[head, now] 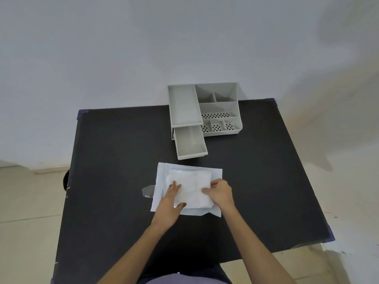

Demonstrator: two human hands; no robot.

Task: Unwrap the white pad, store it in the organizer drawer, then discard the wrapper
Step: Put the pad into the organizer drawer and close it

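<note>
A: Hands first. What are they doing?

B: Left hand lies flat, fingers spread, on the white pad; right hand pinches the pad's right edge. The pad sits on its opened wrapper.

A: Room to move?

B: Bare black table on both sides. Organizer stands at the far edge, its drawer pulled open just beyond the wrapper.

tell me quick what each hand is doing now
Left hand: open, fingers spread flat on the white square pad.
Right hand: fingers curled, pinching the pad's right edge.
</note>
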